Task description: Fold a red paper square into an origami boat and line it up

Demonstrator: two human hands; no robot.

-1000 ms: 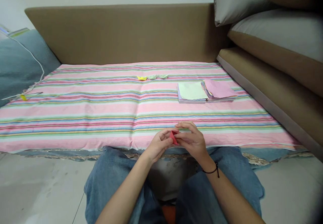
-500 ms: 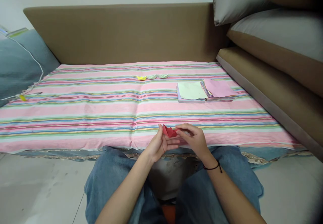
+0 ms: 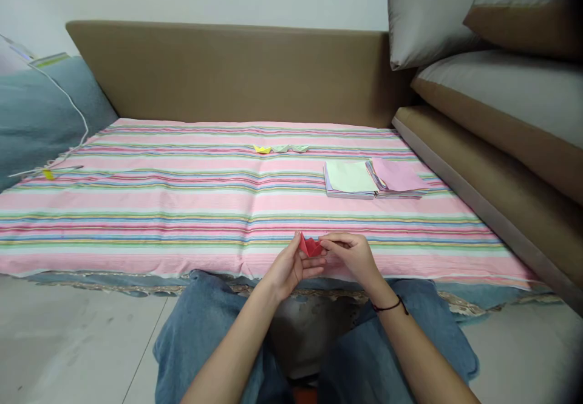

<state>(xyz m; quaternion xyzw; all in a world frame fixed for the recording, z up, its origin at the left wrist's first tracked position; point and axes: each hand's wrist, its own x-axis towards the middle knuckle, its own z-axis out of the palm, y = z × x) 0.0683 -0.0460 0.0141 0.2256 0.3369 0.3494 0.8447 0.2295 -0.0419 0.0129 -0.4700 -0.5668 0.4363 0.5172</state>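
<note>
A small red folded paper boat is held between my two hands, above the front edge of the striped cloth. My left hand grips its left end, with the thumb on top and the other fingers under it. The thumb and forefinger of my right hand pinch its right end. Farther back on the cloth stand a yellow paper boat and two pale green paper boats in a row.
To the right lie two stacks of square paper, one topped by a pale green sheet, the other by a pink sheet. Cushions are piled along the right side. A white cable and a thin tool with a yellow part lie at left.
The whole view has tilted up slightly, so everything sits lower in the picture. Both hands keep hold of the red paper boat, whose right end looks slightly more opened out.
</note>
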